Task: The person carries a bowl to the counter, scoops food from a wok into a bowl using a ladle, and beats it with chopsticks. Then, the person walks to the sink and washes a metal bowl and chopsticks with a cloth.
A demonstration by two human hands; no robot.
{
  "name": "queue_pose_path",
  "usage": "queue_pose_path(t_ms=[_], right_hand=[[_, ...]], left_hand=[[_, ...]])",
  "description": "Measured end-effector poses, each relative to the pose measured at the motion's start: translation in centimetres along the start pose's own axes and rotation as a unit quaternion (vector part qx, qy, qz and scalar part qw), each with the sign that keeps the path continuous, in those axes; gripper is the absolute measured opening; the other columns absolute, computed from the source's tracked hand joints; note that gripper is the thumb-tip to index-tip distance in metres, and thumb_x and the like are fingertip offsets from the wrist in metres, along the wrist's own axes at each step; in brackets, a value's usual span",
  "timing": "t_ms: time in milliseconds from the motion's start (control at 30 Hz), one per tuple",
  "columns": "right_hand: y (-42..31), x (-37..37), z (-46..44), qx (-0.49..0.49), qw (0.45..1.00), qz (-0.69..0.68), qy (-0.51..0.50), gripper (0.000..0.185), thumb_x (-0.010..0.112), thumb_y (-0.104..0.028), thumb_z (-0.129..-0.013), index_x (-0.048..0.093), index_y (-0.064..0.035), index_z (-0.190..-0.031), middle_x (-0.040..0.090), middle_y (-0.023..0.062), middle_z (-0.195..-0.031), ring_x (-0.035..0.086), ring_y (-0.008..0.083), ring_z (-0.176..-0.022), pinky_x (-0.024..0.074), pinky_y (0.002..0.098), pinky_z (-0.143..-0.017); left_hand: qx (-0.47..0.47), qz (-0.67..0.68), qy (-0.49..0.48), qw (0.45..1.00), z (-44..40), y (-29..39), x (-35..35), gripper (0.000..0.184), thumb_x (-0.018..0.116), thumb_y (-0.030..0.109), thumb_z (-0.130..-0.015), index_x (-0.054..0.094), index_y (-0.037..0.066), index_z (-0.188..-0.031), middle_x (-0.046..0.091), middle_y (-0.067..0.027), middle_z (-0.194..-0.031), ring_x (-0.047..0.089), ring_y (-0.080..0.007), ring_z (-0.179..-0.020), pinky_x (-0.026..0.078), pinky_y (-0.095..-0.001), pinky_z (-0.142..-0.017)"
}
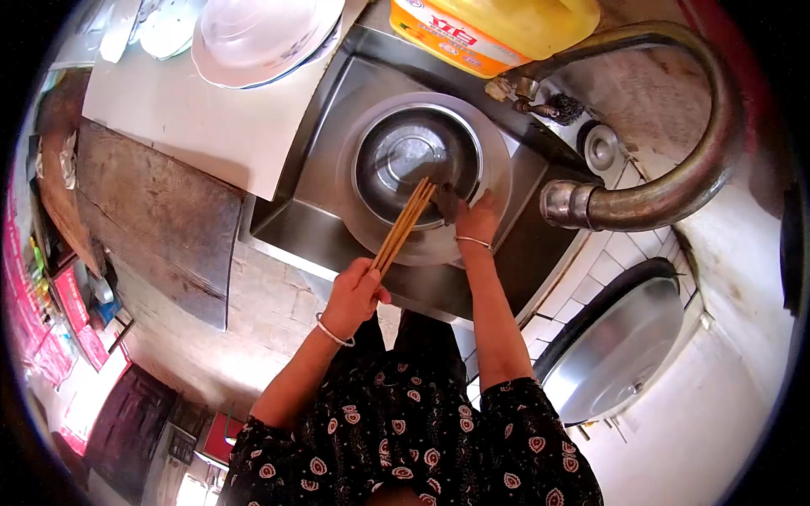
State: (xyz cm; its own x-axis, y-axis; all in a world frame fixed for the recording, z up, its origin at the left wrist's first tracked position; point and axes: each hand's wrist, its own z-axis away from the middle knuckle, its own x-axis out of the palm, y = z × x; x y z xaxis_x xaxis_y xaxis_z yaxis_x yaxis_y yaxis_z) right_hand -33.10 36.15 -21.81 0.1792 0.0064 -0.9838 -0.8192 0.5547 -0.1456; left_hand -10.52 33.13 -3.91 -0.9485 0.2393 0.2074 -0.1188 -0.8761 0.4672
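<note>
My left hand (354,295) is closed round the lower ends of a bundle of wooden chopsticks (405,226), whose tips point up over a steel basin. My right hand (477,218) is at the basin's right edge, its fingers on a dark cloth or scrubber (445,202) beside the chopstick tips. The round steel basin (479,156) holds what looks like water and rests in a larger pale basin (498,152) inside the metal sink (308,223).
White plates (261,42) are stacked on the pale counter (169,110) at upper left. A yellow jug (540,25) stands behind the sink. A thick curved pipe (717,126) arches at right, above a large pan with a metal lid (624,346). A wooden board (160,211) lies left.
</note>
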Motion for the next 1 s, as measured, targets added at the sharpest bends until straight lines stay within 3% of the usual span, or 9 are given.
queue_pose_path(t_ms=[133, 200, 400, 433, 633, 800, 867, 933, 1000], right_hand=[[0.6, 3.1, 0.3, 0.135, 0.979, -0.102, -0.116, 0.064, 0.07, -0.037, -0.071, 0.053, 0.0117, -0.109, 0.058, 0.0278, -0.104, 0.057, 0.0388, -0.099, 0.0457, 0.0405, -0.082], [-0.6, 0.7, -0.8, 0.205, 0.937, -0.172, -0.224, 0.07, 0.072, -0.038, -0.069, 0.051, 0.0136, -0.111, 0.055, 0.0293, -0.112, 0.055, 0.0389, -0.102, 0.0446, 0.0402, -0.084], [0.0, -0.7, -2.4, 0.366, 0.803, -0.319, -0.346, 0.068, 0.069, -0.041, -0.069, 0.055, 0.0131, -0.106, 0.057, 0.0282, -0.107, 0.057, 0.0358, -0.097, 0.044, 0.0381, -0.082], [1.5, 1.5, -1.7, 0.382, 0.8, -0.315, -0.339, 0.063, 0.069, -0.039, -0.068, 0.057, 0.0127, -0.103, 0.061, 0.0257, -0.098, 0.059, 0.0344, -0.088, 0.0451, 0.0382, -0.078], [0.4, -4.5, -0.7, 0.181, 0.922, -0.19, -0.285, 0.04, 0.069, -0.019, -0.066, 0.059, 0.0078, -0.094, 0.064, 0.018, -0.083, 0.06, 0.0314, -0.077, 0.0481, 0.0395, -0.068], [3.9, 0.5, 2.7, 0.306, 0.816, -0.392, -0.294, 0.032, 0.066, -0.02, -0.067, 0.056, -0.0001, -0.09, 0.059, 0.0132, -0.079, 0.058, 0.0268, -0.069, 0.0454, 0.0384, -0.052], [4.1, 0.0, 3.2, 0.381, 0.724, -0.478, -0.318, 0.03, 0.064, -0.02, -0.07, 0.055, -0.0025, -0.093, 0.057, 0.0126, -0.081, 0.057, 0.0252, -0.066, 0.0432, 0.0377, -0.048], [1.3, -4.9, 2.5, 0.517, 0.551, -0.553, -0.351, 0.029, 0.061, -0.019, -0.074, 0.055, -0.0036, -0.098, 0.056, 0.0129, -0.086, 0.055, 0.0242, -0.065, 0.0413, 0.0378, -0.047], [0.5, -5.5, 2.8, 0.541, 0.533, -0.537, -0.368, 0.032, 0.062, -0.023, -0.075, 0.056, -0.0022, -0.098, 0.057, 0.013, -0.084, 0.055, 0.0243, -0.068, 0.0422, 0.039, -0.051]], left_hand=[[-0.019, 0.032, 0.025, 0.999, -0.3, -0.3, -0.5, 0.016, 0.044, 0.021, -0.093, 0.05, 0.006, -0.093, 0.045, 0.0007, -0.057, 0.036, -0.0048, -0.042, 0.026, -0.0189, -0.036], [0.001, 0.013, 0.042, 0.999, -0.1, -0.5, -0.8, 0.017, 0.045, 0.023, -0.093, 0.05, 0.007, -0.094, 0.042, 0.0021, -0.055, 0.032, -0.004, -0.04, 0.024, -0.0185, -0.035], [0.041, 0.014, 0.054, 0.998, -0.1, -0.2, -1.9, 0.016, 0.049, 0.023, -0.092, 0.051, 0.007, -0.091, 0.038, 0.0047, -0.052, 0.031, -0.0031, -0.04, 0.022, -0.0187, -0.035], [0.041, 0.022, 0.057, 0.997, -0.1, -0.3, -1.9, 0.016, 0.049, 0.023, -0.092, 0.051, 0.007, -0.09, 0.037, 0.0049, -0.052, 0.031, -0.003, -0.039, 0.022, -0.0188, -0.035], [0.063, 0.027, 0.048, 0.996, 0.6, 0.3, -1.7, 0.014, 0.048, 0.02, -0.092, 0.051, 0.007, -0.087, 0.037, 0.0052, -0.052, 0.031, -0.0028, -0.04, 0.022, -0.0188, -0.035], [0.087, 0.019, 0.067, 0.994, 1.4, 1.5, -1.3, 0.014, 0.047, 0.018, -0.092, 0.051, 0.006, -0.085, 0.037, 0.0055, -0.052, 0.03, -0.0026, -0.04, 0.022, -0.0182, -0.035], [0.104, 0.023, 0.071, 0.992, 2.0, 2.3, -1.2, 0.014, 0.047, 0.018, -0.092, 0.051, 0.006, -0.086, 0.036, 0.0057, -0.053, 0.03, -0.0022, -0.04, 0.021, -0.0177, -0.036], [0.114, 0.037, 0.041, 0.992, 2.7, 3.0, -1.6, 0.013, 0.049, 0.017, -0.092, 0.053, 0.006, -0.087, 0.037, 0.0064, -0.056, 0.032, -0.0004, -0.044, 0.024, -0.0156, -0.038], [0.123, 0.039, 0.026, 0.991, 3.0, 3.3, -1.9, 0.013, 0.049, 0.017, -0.091, 0.054, 0.005, -0.088, 0.038, 0.0066, -0.059, 0.034, 0.0005, -0.047, 0.026, -0.0145, -0.039]])
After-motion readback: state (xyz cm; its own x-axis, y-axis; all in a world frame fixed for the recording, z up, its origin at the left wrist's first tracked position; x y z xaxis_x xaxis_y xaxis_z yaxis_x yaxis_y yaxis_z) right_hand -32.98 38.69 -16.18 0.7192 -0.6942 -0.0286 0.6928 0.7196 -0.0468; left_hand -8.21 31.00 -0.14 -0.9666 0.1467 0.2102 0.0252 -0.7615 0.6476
